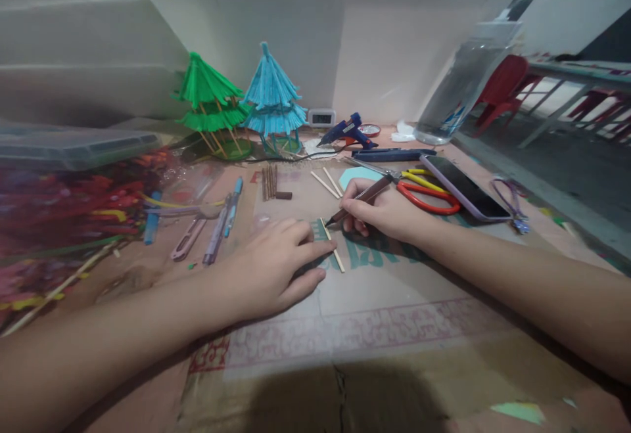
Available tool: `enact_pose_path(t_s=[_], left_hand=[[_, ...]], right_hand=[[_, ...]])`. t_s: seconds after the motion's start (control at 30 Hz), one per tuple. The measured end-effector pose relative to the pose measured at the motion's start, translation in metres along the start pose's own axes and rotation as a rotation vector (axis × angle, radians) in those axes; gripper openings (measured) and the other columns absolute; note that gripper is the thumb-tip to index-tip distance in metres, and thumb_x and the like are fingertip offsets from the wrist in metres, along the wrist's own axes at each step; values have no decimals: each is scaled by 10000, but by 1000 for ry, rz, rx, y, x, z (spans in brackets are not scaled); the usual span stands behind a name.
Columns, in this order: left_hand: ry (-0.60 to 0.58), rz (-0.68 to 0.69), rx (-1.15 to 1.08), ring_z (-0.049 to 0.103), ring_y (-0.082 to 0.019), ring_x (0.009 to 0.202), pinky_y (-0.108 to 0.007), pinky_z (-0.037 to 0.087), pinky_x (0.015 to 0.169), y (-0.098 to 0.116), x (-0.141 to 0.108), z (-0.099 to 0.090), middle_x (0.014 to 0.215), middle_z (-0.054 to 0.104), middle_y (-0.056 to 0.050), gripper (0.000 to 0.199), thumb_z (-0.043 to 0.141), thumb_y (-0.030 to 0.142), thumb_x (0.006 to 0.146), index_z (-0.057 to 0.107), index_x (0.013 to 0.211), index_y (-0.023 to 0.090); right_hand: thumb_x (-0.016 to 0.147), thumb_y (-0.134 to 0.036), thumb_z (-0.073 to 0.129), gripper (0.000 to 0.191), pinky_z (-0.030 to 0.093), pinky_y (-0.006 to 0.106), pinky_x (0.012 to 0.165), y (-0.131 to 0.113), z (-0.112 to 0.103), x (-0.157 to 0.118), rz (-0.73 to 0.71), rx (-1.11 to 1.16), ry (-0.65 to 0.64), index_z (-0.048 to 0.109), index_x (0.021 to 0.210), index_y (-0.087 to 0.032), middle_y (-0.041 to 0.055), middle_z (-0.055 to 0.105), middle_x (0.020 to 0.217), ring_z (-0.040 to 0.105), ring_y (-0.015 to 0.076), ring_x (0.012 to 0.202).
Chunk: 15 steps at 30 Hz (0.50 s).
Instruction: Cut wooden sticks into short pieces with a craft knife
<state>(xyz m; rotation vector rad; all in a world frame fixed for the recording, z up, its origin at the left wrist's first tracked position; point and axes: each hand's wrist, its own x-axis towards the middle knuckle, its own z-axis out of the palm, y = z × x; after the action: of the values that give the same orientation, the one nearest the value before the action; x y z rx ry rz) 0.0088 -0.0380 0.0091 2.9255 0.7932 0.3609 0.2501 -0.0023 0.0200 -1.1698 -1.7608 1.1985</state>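
Observation:
My right hand (367, 208) grips a dark brown marker pen (365, 196), its tip on the upper end of a thin pale wooden stick (337, 257). My left hand (283, 262) lies palm down, its index fingertip pressing on the middle of that stick. Beyond my right hand, two more pale sticks (323, 184) lie beside a light blue hexagon (362, 175). Several brown sticks (269, 182) stand side by side in a row past my left hand, with a brown pen cap (283, 195) near their lower end.
Green (210, 104) and blue (275, 101) paper pagodas stand at the back by a glue gun (350, 132). Scissors (428, 196), a phone (466, 186) and a clear bottle (448, 91) are on the right. Pens (217, 229) and blurred red craft material (64, 216) lie left.

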Motion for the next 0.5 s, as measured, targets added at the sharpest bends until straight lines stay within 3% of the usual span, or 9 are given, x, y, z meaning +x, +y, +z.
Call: enact_pose_path(t_s=[0.5], left_hand=[[17,8,5,534,-248,897,-388,444,779,-1,0,1,985,558,-83,417,418,394,1046,604,1382,231]], right_hand=[[785,-185,624,129,400,165,370,-6,-2,-4,51,-16,-70,529,698,-190,-1,660,526,494,73,388]])
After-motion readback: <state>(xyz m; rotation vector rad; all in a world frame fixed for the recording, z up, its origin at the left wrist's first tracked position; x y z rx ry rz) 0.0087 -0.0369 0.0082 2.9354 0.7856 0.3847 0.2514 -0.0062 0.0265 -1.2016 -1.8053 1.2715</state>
